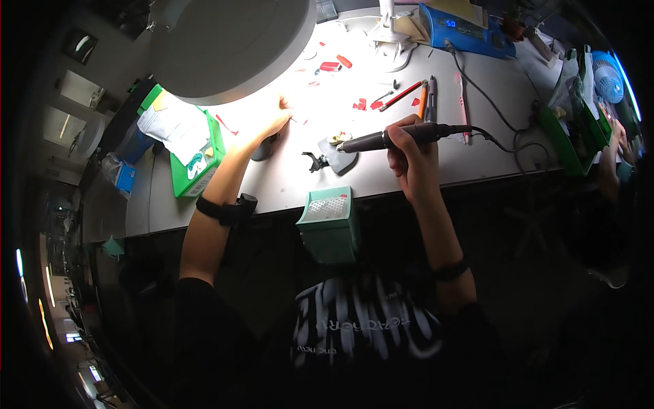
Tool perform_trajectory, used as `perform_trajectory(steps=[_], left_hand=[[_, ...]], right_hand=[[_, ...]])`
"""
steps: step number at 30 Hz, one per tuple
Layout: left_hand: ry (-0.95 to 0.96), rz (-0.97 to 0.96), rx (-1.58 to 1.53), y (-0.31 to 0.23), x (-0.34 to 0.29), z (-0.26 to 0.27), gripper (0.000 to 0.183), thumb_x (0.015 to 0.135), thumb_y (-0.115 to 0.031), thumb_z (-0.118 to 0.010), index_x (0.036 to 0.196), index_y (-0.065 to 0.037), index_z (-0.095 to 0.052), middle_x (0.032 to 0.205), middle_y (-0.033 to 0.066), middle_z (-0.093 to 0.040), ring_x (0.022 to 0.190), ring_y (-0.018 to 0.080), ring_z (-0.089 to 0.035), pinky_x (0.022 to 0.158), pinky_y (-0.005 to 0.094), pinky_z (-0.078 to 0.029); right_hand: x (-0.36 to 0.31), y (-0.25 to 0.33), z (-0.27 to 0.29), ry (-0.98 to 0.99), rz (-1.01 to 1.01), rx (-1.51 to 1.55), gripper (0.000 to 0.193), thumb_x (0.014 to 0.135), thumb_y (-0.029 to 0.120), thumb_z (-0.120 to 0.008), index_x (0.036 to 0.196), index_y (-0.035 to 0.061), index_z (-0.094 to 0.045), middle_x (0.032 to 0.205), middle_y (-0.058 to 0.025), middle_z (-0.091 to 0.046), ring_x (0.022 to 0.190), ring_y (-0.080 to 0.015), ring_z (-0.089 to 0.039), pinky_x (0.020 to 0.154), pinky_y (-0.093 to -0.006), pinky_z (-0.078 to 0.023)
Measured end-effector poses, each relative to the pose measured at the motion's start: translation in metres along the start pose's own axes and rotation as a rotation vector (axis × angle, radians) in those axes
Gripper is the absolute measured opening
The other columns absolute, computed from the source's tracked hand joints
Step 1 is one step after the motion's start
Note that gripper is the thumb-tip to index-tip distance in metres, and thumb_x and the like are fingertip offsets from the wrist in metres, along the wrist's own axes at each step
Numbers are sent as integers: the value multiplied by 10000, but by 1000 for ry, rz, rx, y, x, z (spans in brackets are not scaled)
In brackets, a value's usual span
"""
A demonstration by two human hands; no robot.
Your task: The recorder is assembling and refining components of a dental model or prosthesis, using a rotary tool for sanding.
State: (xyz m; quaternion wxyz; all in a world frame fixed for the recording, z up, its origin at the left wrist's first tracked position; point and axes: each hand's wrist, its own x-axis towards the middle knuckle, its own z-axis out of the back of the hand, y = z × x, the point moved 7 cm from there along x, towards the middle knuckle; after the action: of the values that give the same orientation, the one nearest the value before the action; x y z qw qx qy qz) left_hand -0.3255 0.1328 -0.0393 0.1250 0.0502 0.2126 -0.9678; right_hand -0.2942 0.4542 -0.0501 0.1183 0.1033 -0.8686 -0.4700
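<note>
From my end, the right hand (412, 155) grips the black handpiece (370, 142) above the table (276, 189) near its front edge, the left hand's (277, 120) hold unclear, seemingly a tool-readying step calling next for steady tip control.

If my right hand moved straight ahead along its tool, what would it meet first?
Probably the grey pad, which the black handpiece in your right hand overlaps in view; depth is unclear, so it might pass above.
</note>
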Motion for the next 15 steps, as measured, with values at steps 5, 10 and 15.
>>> perform_trajectory(steps=[5, 10, 15], left_hand=[[-244, -135, -107, -30, -34, 26, 298, 904, -274, -694, 1070, -26, -676, 1025, 92, -667, 1010, 204, -606, 898, 354, -479], [-10, 72, -1250, -28, -71, 4, 321, 942, -33, -639, 1224, 119, -618, 1283, 183, -627, 1171, 229, -589, 1052, 368, -460], [-194, 135, -1676, -27, -91, -28, 301, 969, 40, -586, 1240, 167, -557, 1252, 219, -611, 1124, 252, -614, 988, 332, -547]], right_hand=[[2, -4, 1, 14, -15, -19, 175, 947, 171, -709, 978, 44, -595, 705, -25, -607, 558, -59, -558, 470, -208, -409], [-1, 5, -16, 214, 160, -15, 306, 960, 139, -700, 1210, -2, -594, 924, -125, -706, 860, -155, -684, 747, -277, -516], [-20, 15, -37, 367, 387, -475, 344, 920, 118, -746, 1243, 66, -639, 1064, -91, -709, 903, -126, -665, 788, -286, -540]])
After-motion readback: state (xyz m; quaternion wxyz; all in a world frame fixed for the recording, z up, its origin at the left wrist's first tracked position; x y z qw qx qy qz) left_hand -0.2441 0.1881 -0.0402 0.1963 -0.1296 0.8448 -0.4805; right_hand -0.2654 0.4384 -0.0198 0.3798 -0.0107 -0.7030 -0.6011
